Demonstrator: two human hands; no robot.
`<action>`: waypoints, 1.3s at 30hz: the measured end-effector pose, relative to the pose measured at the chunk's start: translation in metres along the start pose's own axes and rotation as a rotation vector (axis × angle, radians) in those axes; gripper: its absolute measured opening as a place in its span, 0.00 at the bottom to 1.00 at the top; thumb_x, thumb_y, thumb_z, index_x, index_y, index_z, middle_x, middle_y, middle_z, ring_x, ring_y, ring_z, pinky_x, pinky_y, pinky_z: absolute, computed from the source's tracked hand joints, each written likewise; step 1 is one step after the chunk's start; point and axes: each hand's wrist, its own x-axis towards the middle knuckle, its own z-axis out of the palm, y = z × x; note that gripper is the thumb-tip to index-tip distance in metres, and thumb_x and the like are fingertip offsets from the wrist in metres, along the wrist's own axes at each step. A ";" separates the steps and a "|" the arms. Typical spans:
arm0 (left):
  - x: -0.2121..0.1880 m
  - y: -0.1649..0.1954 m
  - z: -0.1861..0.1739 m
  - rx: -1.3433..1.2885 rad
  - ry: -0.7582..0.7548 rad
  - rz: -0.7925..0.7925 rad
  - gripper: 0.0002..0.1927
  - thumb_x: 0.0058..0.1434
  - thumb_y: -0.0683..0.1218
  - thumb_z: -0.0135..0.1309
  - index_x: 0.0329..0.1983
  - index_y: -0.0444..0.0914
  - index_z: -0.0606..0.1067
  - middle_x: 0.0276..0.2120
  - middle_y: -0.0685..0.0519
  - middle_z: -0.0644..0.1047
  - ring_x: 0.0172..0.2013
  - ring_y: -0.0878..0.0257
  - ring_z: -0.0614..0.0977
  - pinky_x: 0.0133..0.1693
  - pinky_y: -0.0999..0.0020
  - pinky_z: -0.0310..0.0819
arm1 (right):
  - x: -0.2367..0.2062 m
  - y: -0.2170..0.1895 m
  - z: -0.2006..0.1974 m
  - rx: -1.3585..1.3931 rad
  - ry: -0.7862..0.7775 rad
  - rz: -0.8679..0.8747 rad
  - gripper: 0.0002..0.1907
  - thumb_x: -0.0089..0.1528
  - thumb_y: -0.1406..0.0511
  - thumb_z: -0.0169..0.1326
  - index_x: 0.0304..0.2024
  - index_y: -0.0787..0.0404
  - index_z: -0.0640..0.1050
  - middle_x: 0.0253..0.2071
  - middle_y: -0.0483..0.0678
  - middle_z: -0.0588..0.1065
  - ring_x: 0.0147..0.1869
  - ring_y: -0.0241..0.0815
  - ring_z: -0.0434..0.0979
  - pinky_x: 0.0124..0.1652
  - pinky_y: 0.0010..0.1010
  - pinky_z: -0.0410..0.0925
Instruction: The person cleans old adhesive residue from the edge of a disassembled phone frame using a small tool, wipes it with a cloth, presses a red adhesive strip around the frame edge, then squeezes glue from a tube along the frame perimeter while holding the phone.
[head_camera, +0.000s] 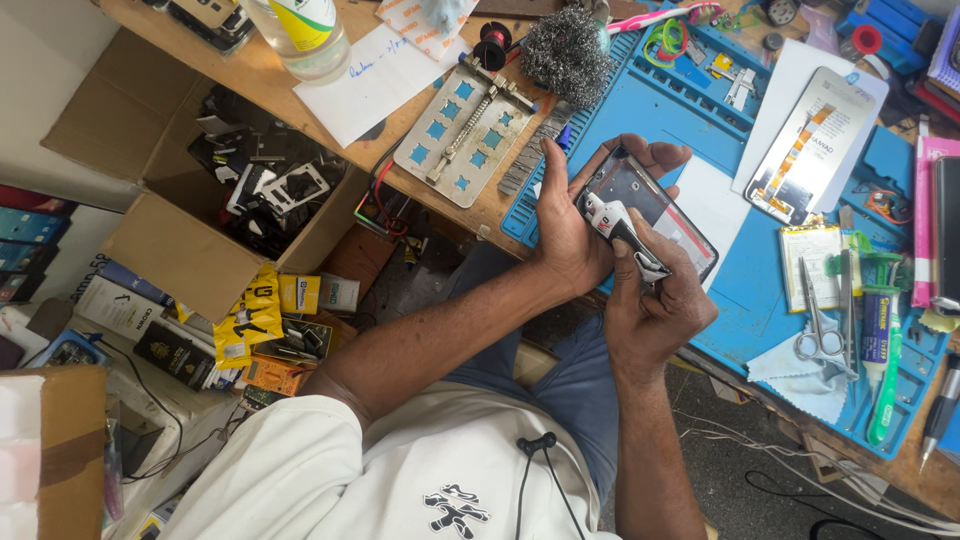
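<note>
Head view: both hands hold an opened phone frame (645, 213) above the blue mat's (745, 270) near-left edge, its long axis running diagonally — one end toward the bench's left, the other toward the scissors (824, 330); the left hand (570, 225) wraps it, fingers clamped behind; the right hand (655, 295) pinches its lower edge, thumb pressing a pale strip; the frame's underside is hidden — inner parts hard to make out.

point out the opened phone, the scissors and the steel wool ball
opened phone (650, 200), head view, on its exposed inner frame
scissors (824, 335), head view, near the pivot above the handles
steel wool ball (565, 55), head view, on its middle
</note>
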 end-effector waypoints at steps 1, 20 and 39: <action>0.000 0.000 0.000 0.005 0.004 0.000 0.48 0.76 0.79 0.18 0.56 0.32 0.67 0.60 0.36 0.72 0.68 0.48 0.69 0.69 0.48 0.65 | 0.000 0.000 0.000 -0.001 -0.002 -0.002 0.11 0.71 0.71 0.61 0.55 0.68 0.78 0.52 0.59 0.81 0.57 0.43 0.84 0.50 0.28 0.78; 0.007 -0.004 -0.006 -0.006 -0.037 -0.002 0.48 0.77 0.79 0.17 0.56 0.33 0.67 0.60 0.36 0.72 0.67 0.48 0.71 0.67 0.49 0.67 | 0.003 0.004 -0.001 -0.029 0.001 -0.012 0.12 0.70 0.70 0.62 0.55 0.66 0.79 0.51 0.57 0.82 0.53 0.40 0.85 0.44 0.24 0.77; 0.008 -0.003 -0.010 -0.003 -0.056 -0.010 0.49 0.77 0.79 0.15 0.57 0.33 0.67 0.60 0.36 0.72 0.68 0.48 0.70 0.69 0.49 0.65 | 0.003 0.004 -0.001 -0.008 0.000 -0.034 0.11 0.71 0.71 0.62 0.56 0.66 0.79 0.53 0.58 0.82 0.57 0.42 0.84 0.49 0.25 0.77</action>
